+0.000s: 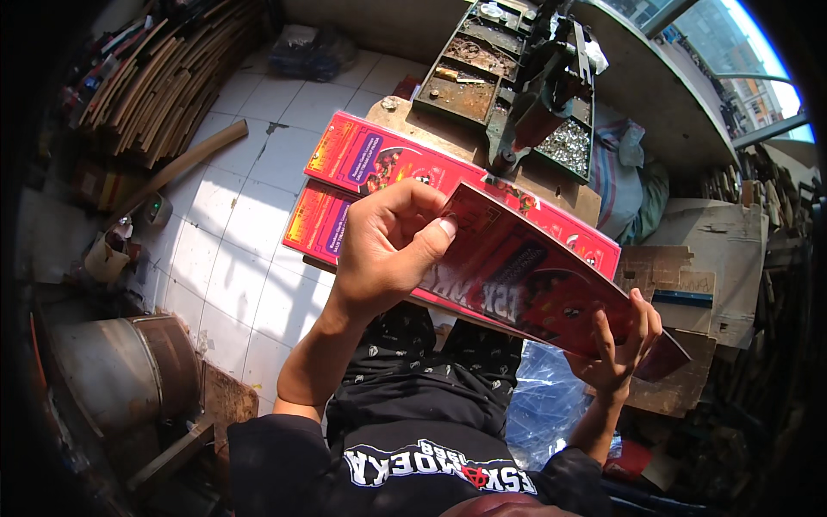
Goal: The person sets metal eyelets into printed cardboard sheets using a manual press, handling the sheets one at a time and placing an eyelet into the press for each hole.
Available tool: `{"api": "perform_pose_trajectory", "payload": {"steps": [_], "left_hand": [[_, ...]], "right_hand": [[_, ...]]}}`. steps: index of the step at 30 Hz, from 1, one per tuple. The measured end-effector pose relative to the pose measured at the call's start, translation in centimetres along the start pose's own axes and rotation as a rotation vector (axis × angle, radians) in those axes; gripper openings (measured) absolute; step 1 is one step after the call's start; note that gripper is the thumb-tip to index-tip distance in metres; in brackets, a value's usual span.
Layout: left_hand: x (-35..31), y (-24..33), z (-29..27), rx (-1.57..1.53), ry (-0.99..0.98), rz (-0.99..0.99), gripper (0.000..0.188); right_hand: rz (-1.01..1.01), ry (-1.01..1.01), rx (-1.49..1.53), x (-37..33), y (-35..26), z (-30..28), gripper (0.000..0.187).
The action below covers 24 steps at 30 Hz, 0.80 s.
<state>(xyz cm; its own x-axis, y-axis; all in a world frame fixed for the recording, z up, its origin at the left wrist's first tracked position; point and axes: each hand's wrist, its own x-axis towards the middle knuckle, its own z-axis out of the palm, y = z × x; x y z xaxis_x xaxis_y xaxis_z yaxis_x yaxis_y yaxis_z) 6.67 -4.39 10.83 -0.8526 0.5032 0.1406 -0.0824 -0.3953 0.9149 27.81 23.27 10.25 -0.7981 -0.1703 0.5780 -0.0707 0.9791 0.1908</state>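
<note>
A long, glossy red printed board (508, 258) is held tilted in front of me, and its shiny face mirrors my shirt. My left hand (388, 246) pinches its upper left corner between thumb and fingers. At the lower right end, my right hand (618, 345) grips the board's edge, some fingers stretched across its face. Beneath it lie more boards of the same kind, with food pictures: a farther one (345, 159) and a nearer one (312, 220), both partly hidden. A dark hand press (538, 112) stands just beyond them on the wooden bench.
Compartmented metal trays (465, 96) flank the press; one section holds many small silvery metal pieces (566, 145). Stacked cardboard sheets (164, 77) fill the far left. A metal drum (108, 370) sits at left. Flat cardboard (724, 258) lies right, and clear plastic (543, 396) hangs beside my lap.
</note>
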Motion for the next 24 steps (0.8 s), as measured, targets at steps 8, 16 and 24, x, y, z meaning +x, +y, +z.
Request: {"api": "perform_pose_trajectory", "payload": {"steps": [8, 16, 24], "left_hand": [[-0.2, -1.0, -0.5, 0.170, 0.111, 0.035, 0.010], [-0.4, -1.6, -0.5, 0.206, 0.114, 0.028, 0.011], [-0.3, -2.1, -0.9, 0.188, 0.098, 0.024, 0.014]], "right_hand": [[0.000, -0.076, 0.065, -0.3, -0.7, 1.1, 0.055], [0.039, -0.077, 0.104, -0.3, -1.3, 1.4, 0.066], [0.071, -0.109, 0.112, -0.5, -1.5, 1.5, 0.069]]}}
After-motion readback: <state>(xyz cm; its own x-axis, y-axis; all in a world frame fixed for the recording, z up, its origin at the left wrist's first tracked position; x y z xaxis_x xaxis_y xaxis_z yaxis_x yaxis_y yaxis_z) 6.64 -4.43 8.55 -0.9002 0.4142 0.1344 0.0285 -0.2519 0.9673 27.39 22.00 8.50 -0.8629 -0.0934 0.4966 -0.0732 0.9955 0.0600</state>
